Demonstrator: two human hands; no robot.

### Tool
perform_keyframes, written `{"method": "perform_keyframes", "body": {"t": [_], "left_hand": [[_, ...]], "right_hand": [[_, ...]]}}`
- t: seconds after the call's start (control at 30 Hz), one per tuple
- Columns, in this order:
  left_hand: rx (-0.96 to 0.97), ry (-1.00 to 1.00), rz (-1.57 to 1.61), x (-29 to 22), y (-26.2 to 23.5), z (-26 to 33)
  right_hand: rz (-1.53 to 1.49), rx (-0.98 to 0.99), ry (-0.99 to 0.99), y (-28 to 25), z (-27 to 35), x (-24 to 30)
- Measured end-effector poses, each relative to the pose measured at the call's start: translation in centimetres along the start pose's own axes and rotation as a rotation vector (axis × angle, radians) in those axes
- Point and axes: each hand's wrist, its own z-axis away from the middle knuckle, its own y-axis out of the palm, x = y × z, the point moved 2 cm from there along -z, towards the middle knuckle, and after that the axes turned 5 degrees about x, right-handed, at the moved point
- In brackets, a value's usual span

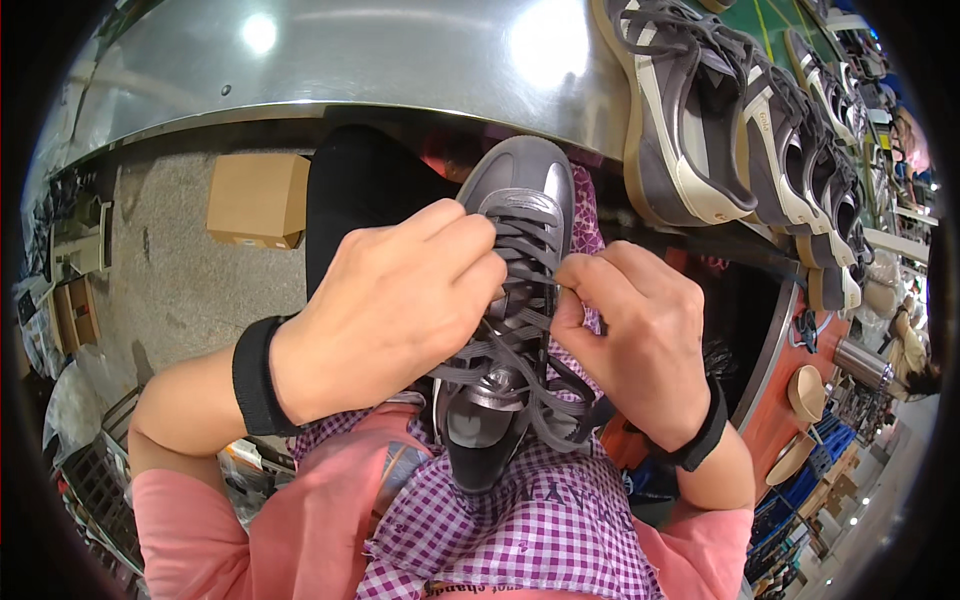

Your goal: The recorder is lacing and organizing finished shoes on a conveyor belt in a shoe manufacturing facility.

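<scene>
A grey sneaker (535,165) with a dark shiny heel lies on my lap, toe pointing away from me. Grey shoelaces (524,228) cross its front, and their loose ends hang in loops over the opening. My left hand (400,300) is closed at the left side of the lacing, pinching the shoelace; its fingertips are partly hidden. Across from it, my right hand (640,335) pinches the shoelace between thumb and forefinger at the right edge of the lacing. A purple checked apron (500,535) lies beneath the heel.
A metal worktop (390,55) runs along the far side. Several similar sneakers (690,130) stand in a row at the upper right. A cardboard box (258,198) sits on the floor at the left. At the right is a reddish surface with a bowl (806,393).
</scene>
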Motion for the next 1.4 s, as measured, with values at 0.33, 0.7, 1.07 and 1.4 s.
{"method": "perform_keyframes", "body": {"t": [0.33,0.7,1.07,1.4], "left_hand": [[0.079,0.055,-0.008,-1.0,-0.4,0.5],[0.406,0.264,-0.284,-1.9,-1.7,-1.4],[0.015,0.003,-0.211,-1.0,-1.5,2.1],[0.06,0.001,0.161,-1.2,-0.4,3.4]], "right_hand": [[-0.143,0.04,-0.016,-0.3,-0.1,1.0],[-0.366,0.133,0.073,0.9,0.7,0.9],[-1.247,0.214,0.634,1.9,3.1,-2.3],[-0.558,0.141,0.161,0.4,2.1,-1.3]]}}
